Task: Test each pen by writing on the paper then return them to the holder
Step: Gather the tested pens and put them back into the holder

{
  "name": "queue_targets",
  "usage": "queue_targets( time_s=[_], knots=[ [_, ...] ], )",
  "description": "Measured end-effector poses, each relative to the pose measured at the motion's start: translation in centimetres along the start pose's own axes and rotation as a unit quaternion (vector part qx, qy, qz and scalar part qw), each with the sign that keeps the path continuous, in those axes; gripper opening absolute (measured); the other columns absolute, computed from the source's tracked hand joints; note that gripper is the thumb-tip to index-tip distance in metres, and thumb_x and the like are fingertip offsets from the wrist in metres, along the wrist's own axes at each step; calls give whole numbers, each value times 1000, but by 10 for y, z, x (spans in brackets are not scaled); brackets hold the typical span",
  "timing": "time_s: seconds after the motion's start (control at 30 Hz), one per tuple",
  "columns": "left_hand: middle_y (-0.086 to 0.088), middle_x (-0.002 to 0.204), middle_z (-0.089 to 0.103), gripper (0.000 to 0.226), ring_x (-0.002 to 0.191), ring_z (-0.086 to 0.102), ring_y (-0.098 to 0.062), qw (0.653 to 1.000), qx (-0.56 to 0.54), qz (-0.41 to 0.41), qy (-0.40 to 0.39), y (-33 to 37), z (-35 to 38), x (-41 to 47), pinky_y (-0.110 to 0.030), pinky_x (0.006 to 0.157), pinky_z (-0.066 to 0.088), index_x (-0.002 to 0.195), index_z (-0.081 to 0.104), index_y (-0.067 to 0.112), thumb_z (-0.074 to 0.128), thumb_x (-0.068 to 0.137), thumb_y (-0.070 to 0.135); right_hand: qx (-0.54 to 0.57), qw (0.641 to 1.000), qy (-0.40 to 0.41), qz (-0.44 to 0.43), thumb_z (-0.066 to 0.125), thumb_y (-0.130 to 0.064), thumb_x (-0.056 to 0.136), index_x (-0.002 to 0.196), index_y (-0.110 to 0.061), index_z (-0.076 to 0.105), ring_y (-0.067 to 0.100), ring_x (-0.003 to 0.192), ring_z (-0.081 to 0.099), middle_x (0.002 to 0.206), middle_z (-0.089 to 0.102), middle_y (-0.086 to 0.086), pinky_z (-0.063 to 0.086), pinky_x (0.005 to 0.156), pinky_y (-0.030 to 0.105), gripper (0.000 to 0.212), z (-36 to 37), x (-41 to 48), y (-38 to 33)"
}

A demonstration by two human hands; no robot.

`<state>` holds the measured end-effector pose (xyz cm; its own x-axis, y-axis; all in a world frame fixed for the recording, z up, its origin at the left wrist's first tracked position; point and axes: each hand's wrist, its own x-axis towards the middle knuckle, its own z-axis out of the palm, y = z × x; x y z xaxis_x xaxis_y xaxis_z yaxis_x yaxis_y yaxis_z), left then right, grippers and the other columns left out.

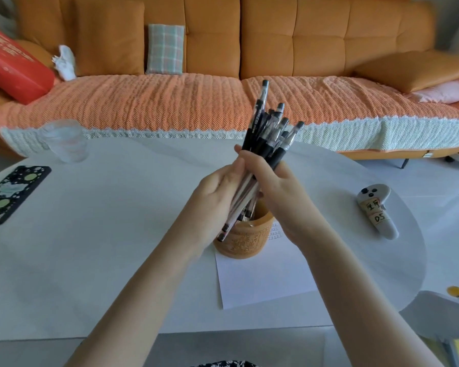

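head cam, wide-angle | faces forward and down | close above hands (pixel 217 192) and table (pixel 90 260) | sofa (pixel 276 35) beyond

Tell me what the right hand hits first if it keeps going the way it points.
The right hand, which grips the pens, points up and left; the left hand on the bundle's far side looks first in line, though depth is unclear.

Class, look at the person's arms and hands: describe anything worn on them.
Nothing visible is worn: the left hand and right hand are ungloved, with no rings that show, and the left forearm and right forearm are bare, without sleeves, watch or bracelet. A dark spot at the right thumb tip may be nail polish.
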<state>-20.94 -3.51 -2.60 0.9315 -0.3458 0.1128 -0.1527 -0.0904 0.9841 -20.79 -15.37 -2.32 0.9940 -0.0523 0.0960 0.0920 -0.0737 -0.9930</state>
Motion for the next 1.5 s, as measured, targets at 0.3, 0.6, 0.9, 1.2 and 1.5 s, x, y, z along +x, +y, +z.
queue_targets(
  time_s=[0.3, 0.6, 0.9, 1.2, 1.5],
  knots=[
    [11, 66, 56, 44, 64, 56, -5, 994, -84, -39, -50, -8, -4, -6, -17, 62, 45, 97, 56, 13, 39, 83, 52, -5, 996, -84, 20, 46, -30, 97, 112, 7, 59, 19, 48, 53, 85, 66, 29, 46, 44, 23, 42, 2, -2, -3],
    [8, 61, 51, 48, 60, 51, -11, 996, -84, 3, 0, -13, -5, -4, -30, 62, 45, 103, 49, 4, 45, 84, 48, -24, 996, -85, -16, 44, -38, 95, 84, 1, 55, 12, 44, 56, 52, 56, 0, 47, 44, 20, 42, 6, 1, -7],
    [-2, 66, 44, 21, 55, 43, -13, 994, -86, 3, 65, -28, -17, -2, -24, 52, 39, 87, 46, 9, 41, 96, 28, 68, 995, 71, -32, 51, -28, 96, 91, 1, 59, 8, 37, 29, 57, 36, 5, 27, 36, 18, 31, -4, 28, -3],
    [7, 66, 46, 24, 54, 43, -7, 982, -184, -7, 34, -35, -25, -3, -18, 48, 37, 105, 49, 8, 40, 95, 27, -343, 939, 7, 7, 62, -28, 89, 110, -6, 46, 29, 72, 65, 94, 63, 14, 55, 67, 42, 35, 14, 53, 26],
    [4, 68, 46, 21, 55, 42, -9, 982, -187, -10, 19, -40, -21, -2, -19, 47, 37, 103, 48, 8, 40, 95, 26, -320, 942, 82, -61, 55, -20, 92, 83, 1, 64, 17, 48, 55, 69, 67, 15, 53, 56, 35, 24, -1, 30, 16]
  ],
)
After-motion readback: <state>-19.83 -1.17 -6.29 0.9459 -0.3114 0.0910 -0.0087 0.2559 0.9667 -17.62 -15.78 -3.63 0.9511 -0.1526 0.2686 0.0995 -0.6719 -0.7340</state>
